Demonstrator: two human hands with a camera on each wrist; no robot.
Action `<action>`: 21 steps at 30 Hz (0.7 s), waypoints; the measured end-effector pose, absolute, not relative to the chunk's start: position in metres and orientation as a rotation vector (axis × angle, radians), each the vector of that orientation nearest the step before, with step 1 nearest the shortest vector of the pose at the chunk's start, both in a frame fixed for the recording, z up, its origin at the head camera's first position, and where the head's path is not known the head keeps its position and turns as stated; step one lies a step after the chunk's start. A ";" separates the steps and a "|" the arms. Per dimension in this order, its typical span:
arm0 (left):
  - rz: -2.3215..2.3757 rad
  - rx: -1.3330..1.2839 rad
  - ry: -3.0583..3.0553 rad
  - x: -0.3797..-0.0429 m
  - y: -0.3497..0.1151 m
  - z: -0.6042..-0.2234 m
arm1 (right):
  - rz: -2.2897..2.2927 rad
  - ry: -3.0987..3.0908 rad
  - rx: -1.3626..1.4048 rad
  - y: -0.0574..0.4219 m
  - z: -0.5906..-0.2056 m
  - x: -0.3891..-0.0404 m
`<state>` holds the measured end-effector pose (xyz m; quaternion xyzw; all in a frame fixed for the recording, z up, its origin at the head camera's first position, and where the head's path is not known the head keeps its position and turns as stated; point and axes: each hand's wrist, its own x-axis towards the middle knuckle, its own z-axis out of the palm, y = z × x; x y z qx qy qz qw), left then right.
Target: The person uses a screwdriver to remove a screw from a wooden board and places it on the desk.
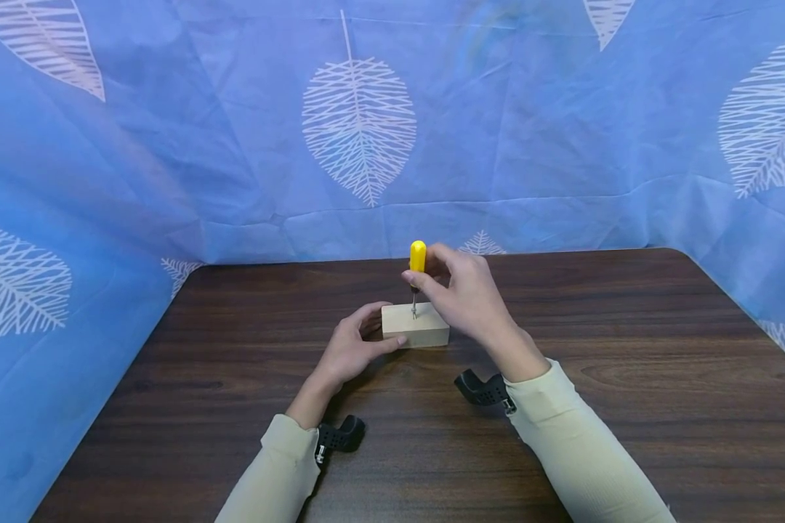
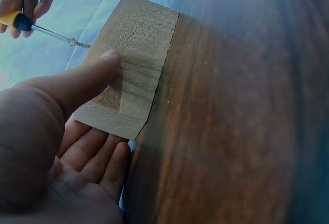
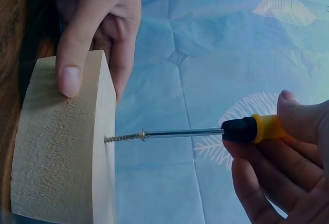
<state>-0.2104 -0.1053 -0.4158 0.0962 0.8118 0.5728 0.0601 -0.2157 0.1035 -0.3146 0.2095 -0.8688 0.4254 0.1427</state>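
Note:
A pale wooden block [image 1: 425,337] rests on the table, gripped at its left end by my left hand [image 1: 349,351], the thumb on its near face and the fingers behind. From the block's top face a screw [image 3: 123,138] stands upright, its tip in the wood and most of its thread showing. A screwdriver [image 1: 418,256] with a yellow and black handle stands upright over it, the shaft's tip at the screw head. My right hand [image 1: 474,294] holds the screwdriver's handle between thumb and fingers; in the right wrist view the other fingers hang below it.
The dark wood-grain table [image 1: 235,392] spreads around the block. Behind it and at the sides hangs a blue cloth [image 1: 248,145] with white leaf prints. Black camera mounts [image 1: 480,388] sit at both wrists, beside the pale sleeves [image 1: 582,436].

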 end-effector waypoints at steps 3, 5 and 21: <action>1.741 0.291 2.454 -0.211 -0.105 -0.416 | 1.217 -2.513 0.618 0.104 -0.314 -0.216; 1.747 0.289 2.452 -0.210 -0.105 -0.415 | 1.224 -2.518 0.621 0.104 -0.314 -0.216; 1.745 0.265 2.452 -0.211 -0.105 -0.415 | 1.248 -2.486 0.608 0.103 -0.315 -0.217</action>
